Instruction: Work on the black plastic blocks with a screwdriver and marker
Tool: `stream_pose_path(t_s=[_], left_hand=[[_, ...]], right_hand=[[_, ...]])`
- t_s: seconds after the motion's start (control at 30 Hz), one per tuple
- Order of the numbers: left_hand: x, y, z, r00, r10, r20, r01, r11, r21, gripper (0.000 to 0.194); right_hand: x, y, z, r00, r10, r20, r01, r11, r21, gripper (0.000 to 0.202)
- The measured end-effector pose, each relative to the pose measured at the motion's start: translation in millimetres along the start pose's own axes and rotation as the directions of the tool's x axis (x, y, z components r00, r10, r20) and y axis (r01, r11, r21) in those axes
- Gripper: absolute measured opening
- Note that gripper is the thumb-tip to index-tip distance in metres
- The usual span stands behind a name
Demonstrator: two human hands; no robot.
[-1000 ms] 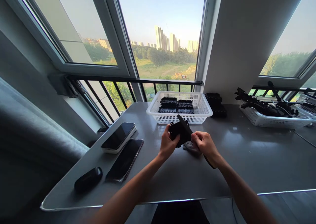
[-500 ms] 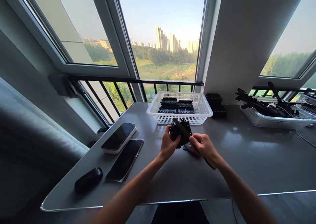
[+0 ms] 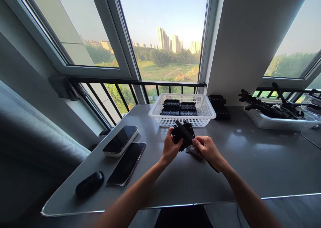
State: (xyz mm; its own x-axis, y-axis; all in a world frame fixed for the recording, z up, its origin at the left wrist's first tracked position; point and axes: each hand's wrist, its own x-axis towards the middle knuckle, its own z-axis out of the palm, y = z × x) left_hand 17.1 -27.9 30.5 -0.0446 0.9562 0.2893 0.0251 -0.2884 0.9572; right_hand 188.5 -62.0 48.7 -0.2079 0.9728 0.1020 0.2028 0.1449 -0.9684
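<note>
Black strip [image 3: 184, 131] slants across black toothed block [image 3: 187, 142], long axis from our right fingers up-left, far end toward white basket [image 3: 182, 122]. Our left hand [image 3: 172, 147] pinches block's left edge, thumb over face; our right hand [image 3: 206, 148] pinches strip's near end, fingers closed. Basket, holding black blocks [image 3: 178, 107], just beyond fingertips. Phones [image 3: 121, 139] left of our fingers.

We see both hands, left hand [image 3: 172, 146] and right hand [image 3: 207, 148], bare, and the left forearm [image 3: 140, 189] and right forearm [image 3: 240, 186] uncovered as far as the frame shows them. At the right wrist, right of centre, we make out a thin, dark, curved band [image 3: 213, 167], its material unclear. At bottom centre we see plain black clothing [image 3: 183, 218], its details lost in shadow.
</note>
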Motion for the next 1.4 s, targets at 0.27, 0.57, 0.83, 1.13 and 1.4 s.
stream_pose_path(t_s=[0.27, 0.57, 0.83, 1.13, 1.4], left_hand=[[0, 1, -0.2, 1.0, -0.013, -0.01, 0.012, 1.0, -0.023, 0.035], [3, -11, -1.3, 1.0, -0.002, -0.016, 0.001, 0.999, -0.053, 0.035], [14, -29, 0.0, 0.996, -0.08, -0.036, 0.064, 0.939, -0.337, 0.048], [7, -22, 5.2, 0.991, -0.051, 0.126, 0.097, 0.915, -0.39, 0.038], [2, -15, -2.2, 0.956, -0.187, 0.228, 0.275, 0.841, -0.466, 0.046]], right_hand=[[4, 4, -5, 0.999, -0.031, -0.042, 0.031, 1.0, -0.006, 0.038], [9, 9, -12, 0.986, -0.039, -0.161, 0.048, 0.997, 0.054, 0.041], [21, 23, -24, 0.977, 0.106, -0.183, -0.077, 0.984, 0.159, 0.044], [17, 13, -15, 0.941, 0.239, 0.241, -0.314, 0.882, 0.351, 0.048], [17, 18, -17, 0.978, 0.164, 0.125, -0.204, 0.858, 0.471, 0.054]])
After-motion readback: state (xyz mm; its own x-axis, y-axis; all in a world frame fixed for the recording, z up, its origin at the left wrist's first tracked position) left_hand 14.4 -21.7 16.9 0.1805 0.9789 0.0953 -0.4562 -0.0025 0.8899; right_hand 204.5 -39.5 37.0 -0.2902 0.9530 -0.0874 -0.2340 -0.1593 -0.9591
